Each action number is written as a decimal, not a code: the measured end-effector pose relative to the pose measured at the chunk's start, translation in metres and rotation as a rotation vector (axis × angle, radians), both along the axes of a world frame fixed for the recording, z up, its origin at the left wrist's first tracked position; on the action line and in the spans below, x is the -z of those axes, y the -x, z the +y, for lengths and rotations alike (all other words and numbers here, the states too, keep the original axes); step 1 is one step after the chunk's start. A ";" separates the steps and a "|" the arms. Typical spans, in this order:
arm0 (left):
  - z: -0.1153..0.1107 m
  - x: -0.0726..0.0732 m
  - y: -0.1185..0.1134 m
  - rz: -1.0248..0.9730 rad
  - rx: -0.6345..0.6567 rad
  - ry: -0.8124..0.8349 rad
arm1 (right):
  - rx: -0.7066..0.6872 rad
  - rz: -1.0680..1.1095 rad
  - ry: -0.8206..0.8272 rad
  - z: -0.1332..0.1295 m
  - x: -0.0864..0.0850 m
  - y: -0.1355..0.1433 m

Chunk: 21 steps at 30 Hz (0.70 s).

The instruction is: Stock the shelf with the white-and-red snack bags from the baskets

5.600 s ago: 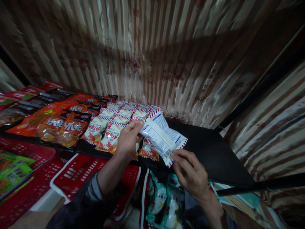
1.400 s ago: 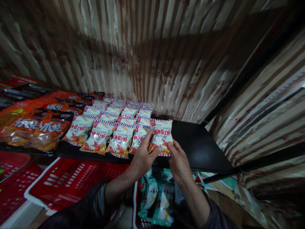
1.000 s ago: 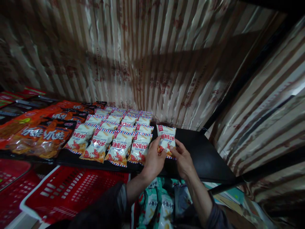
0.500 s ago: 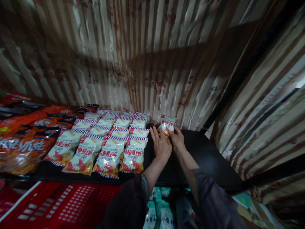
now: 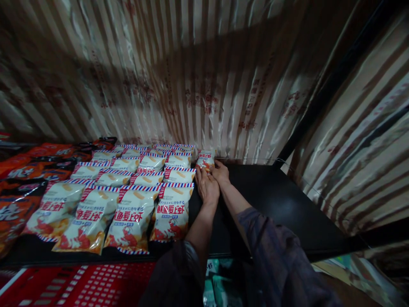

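Note:
A white snack bag with red lettering (image 5: pixel 205 159) stands at the back of the black shelf (image 5: pixel 275 204), close to the right end of the bag rows. My left hand (image 5: pixel 207 186) lies against its lower front, fingers extended and pointing up. My right hand (image 5: pixel 220 174) touches the bag's lower right side with bent fingers; its fingertips are partly hidden. Left of my hands, matching bags (image 5: pixel 172 213) stand in several rows with striped top edges.
Orange and black snack bags (image 5: pixel 19 209) fill the far left. Below the shelf are a red basket (image 5: pixel 105 285) and green packets (image 5: pixel 223 288). A striped curtain (image 5: pixel 204 76) hangs behind, with a black post (image 5: pixel 319 98) at the right.
Both hands and the bag have moved left, up beside the rows of matching bags. The view has also shifted, so the rows appear farther left and larger.

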<state>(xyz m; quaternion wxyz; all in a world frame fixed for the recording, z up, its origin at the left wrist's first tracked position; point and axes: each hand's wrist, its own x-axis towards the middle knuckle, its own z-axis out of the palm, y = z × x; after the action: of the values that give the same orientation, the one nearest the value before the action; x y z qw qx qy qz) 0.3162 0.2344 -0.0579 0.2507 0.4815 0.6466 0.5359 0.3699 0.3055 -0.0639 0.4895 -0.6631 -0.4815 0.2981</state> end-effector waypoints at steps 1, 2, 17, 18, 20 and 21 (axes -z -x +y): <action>0.001 0.000 0.000 -0.005 -0.005 0.007 | -0.006 -0.021 0.007 0.001 0.000 0.001; 0.002 0.000 0.000 -0.009 -0.012 0.015 | -0.015 -0.040 0.013 0.002 0.000 0.002; -0.003 -0.009 0.009 -0.072 -0.008 0.060 | -0.179 -0.262 0.006 0.004 -0.013 0.010; -0.004 -0.009 0.009 -0.073 -0.016 0.055 | -0.179 -0.276 0.010 0.004 -0.015 0.011; -0.007 -0.007 0.009 -0.080 -0.027 0.040 | -0.174 -0.304 0.021 0.004 -0.017 0.012; -0.008 -0.006 0.009 -0.083 -0.029 0.036 | -0.170 -0.317 0.028 0.004 -0.017 0.013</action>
<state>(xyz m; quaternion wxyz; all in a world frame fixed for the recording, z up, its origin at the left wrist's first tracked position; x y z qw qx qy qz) 0.3072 0.2268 -0.0517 0.2779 0.4448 0.6521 0.5474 0.3570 0.3097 -0.0466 0.3712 -0.6656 -0.6026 0.2368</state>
